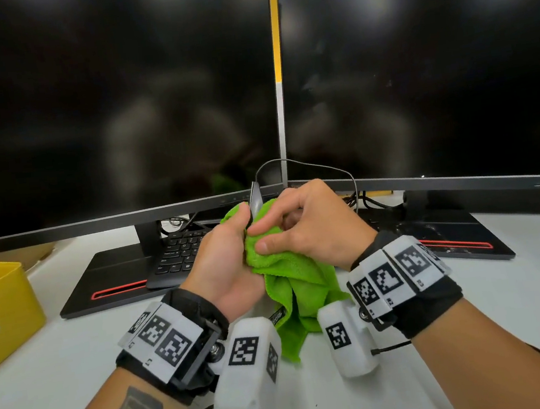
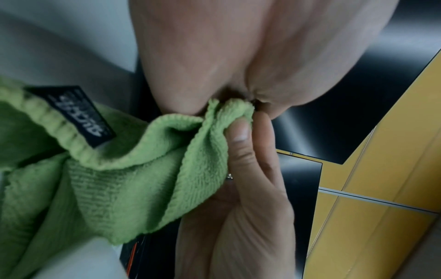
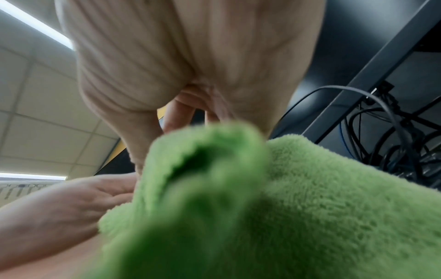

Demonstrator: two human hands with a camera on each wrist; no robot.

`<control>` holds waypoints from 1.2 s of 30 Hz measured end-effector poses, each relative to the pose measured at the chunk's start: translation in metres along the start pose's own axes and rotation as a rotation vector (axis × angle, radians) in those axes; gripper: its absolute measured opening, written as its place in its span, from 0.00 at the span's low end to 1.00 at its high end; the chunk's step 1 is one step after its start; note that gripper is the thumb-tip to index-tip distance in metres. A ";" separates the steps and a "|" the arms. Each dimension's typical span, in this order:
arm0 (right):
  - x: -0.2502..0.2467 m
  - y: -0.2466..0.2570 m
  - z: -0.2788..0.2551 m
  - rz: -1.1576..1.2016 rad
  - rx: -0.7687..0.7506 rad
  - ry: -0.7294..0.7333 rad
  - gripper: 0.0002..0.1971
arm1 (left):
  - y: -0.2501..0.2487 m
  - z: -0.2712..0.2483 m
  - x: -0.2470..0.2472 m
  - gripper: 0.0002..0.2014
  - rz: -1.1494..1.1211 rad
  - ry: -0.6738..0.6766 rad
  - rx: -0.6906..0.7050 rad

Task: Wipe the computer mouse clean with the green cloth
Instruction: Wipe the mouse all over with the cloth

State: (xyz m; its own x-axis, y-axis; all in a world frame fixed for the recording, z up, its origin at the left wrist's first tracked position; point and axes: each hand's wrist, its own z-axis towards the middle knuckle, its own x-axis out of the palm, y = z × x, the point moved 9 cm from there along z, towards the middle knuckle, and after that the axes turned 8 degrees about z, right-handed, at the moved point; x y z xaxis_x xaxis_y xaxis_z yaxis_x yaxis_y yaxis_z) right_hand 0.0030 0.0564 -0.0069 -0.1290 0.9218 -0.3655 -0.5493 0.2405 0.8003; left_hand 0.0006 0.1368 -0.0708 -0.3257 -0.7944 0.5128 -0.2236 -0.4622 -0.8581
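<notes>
Our left hand: fingers curled round the computer mouse, held upright above the desk, mostly wrapped. Our right hand: thumb and fingers pinching the green cloth against it. Behind: two dark monitors.

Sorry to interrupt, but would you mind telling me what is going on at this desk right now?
A person is cleaning a wired dark computer mouse with a fluffy green microfibre cloth, both held up above the white desk in front of two dark monitors. The left hand grips the cloth-wrapped mouse, of which only the top end and grey cable show. The right hand pinches the cloth against it. The rest of the cloth hangs down between the wrists.
</notes>
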 end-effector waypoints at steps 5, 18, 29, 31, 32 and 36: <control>-0.005 -0.007 -0.003 -0.101 0.075 0.060 0.14 | -0.002 0.001 -0.007 0.31 0.007 -0.072 0.025; -0.050 -0.018 -0.004 0.118 0.063 -0.298 0.08 | -0.005 0.011 -0.050 0.23 0.153 -0.394 0.062; -0.039 -0.031 -0.002 0.511 0.175 -0.325 0.11 | -0.018 -0.002 -0.053 0.30 0.454 -0.531 0.076; -0.040 -0.031 -0.002 0.514 0.174 -0.344 0.09 | -0.018 -0.004 -0.048 0.28 0.473 -0.527 0.085; -0.040 -0.030 -0.002 0.507 0.163 -0.343 0.08 | -0.017 -0.004 -0.047 0.27 0.488 -0.520 0.080; -0.041 -0.027 -0.001 0.360 0.076 -0.338 0.09 | -0.020 -0.005 -0.041 0.27 0.559 -0.512 0.118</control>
State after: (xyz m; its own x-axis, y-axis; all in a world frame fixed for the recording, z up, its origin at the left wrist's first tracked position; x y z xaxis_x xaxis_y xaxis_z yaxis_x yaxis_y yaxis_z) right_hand 0.0224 0.0114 -0.0142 -0.0180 0.9943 0.1050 -0.4559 -0.1017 0.8842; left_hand 0.0133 0.1802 -0.0747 0.1106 -0.9926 -0.0499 -0.0422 0.0455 -0.9981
